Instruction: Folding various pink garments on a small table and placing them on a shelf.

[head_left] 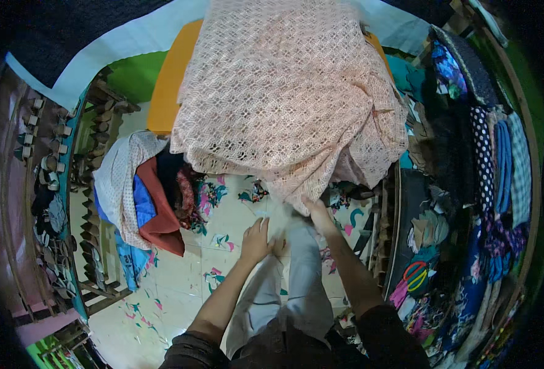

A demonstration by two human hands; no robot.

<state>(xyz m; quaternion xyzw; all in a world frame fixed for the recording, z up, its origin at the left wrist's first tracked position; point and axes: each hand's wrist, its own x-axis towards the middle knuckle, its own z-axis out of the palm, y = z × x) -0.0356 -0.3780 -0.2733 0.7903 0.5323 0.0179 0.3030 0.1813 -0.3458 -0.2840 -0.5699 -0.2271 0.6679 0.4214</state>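
Note:
A large pale pink lace cloth (290,92) covers most of the yellow tabletop (176,74) and hangs over its near edge. My right hand (313,209) is closed on the lowest hanging corner of this cloth, just above my right knee. Beside it, my left hand (257,241) is over my left knee, below the cloth and apart from it. Its fingers are stretched out and nothing shows in them. A pale blur lies between the two hands, too smeared to make out.
Left of the table hang a white dotted cloth (121,175), a rust-red cloth (161,212) and a blue one (143,200). Fabric scraps litter the tiled floor (179,295). Scissors (416,277) with red and yellow handles lie at the right, near hanging folded fabrics (502,166).

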